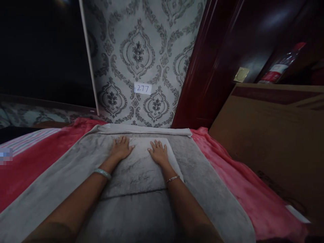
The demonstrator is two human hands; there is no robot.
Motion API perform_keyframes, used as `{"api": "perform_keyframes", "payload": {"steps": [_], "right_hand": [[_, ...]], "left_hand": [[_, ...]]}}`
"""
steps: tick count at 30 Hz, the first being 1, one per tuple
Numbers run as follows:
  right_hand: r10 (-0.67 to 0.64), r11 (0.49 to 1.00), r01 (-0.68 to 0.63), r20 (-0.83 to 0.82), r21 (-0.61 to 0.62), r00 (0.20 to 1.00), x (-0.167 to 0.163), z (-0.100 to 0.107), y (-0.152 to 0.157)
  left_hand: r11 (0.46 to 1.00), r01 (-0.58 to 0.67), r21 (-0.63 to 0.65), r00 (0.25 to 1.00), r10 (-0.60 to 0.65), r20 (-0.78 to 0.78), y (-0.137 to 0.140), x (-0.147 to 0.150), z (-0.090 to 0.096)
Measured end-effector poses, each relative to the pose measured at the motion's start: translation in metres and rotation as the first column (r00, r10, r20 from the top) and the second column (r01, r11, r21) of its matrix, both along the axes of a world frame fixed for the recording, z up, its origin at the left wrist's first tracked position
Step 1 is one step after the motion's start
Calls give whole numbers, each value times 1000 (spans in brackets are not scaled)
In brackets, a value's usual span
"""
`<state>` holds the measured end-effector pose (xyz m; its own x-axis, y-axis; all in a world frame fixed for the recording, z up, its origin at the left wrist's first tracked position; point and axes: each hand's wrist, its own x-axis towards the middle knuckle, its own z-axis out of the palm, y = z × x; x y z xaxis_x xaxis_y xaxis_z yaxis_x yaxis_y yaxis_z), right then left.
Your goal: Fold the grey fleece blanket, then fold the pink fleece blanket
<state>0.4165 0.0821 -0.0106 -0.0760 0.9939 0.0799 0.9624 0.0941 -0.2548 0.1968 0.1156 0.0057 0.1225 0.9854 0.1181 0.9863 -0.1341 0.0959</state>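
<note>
Grey folded cloth (141, 168), hands (120, 148) (159, 154) spread flat on it, white label (143, 88) reading "277"

Readable at eleven o'clock, just off centre: the number 277 (143, 88), handwritten in dark blue on a white slip (150, 92) against the patterned wallpaper (138, 54). Too dark and blurred to read at four o'clock: black printing (265, 177) on the brown cardboard box (253, 135). Equally illegible at two o'clock: the red-and-white label (278, 68) around the clear bottle (285, 60). Too small to decipher at nine o'clock: a pale mark (92, 111) on the lower frame of the black screen (43, 47).
</note>
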Motion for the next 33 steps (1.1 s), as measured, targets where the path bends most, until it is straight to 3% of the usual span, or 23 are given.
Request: {"api": "perform_keyframes", "payload": {"steps": [3,8,14,16,19,22,25,28,33], "right_hand": [[1,1000,-1,-5,10,1000,0,0,-1],[-4,1000,4,4,-6,1000,1,1,-2],[-43,998,44,9,-47,999,-16,11,1],[19,1000,-19,14,6,1000,-36,16,6],[229,971,-230,11,72,973,-74,18,17],[378,925,-378,-25,32,925,-104,14,28],[409,912,-409,-52,-4,911,-114,8,35],[328,944,-329,-50,0,943,-101,5,39],[16,997,-16,-10,-69,1000,-38,9,39]], "left_hand": [[1000,24,-9,1000,-24,13,-2,4,-6],[998,-50,33,996,47,82,-9,1,-9],[997,-64,42,979,54,195,8,-13,-21],[996,-61,60,972,46,229,15,-20,-26],[995,-44,90,964,18,266,22,-30,-31],[995,-20,103,963,-8,269,23,-36,-33],[995,-8,94,968,-16,249,22,-35,-33],[996,-1,86,972,-19,234,20,-31,-34],[998,8,60,976,-21,217,14,-24,-29]]}}
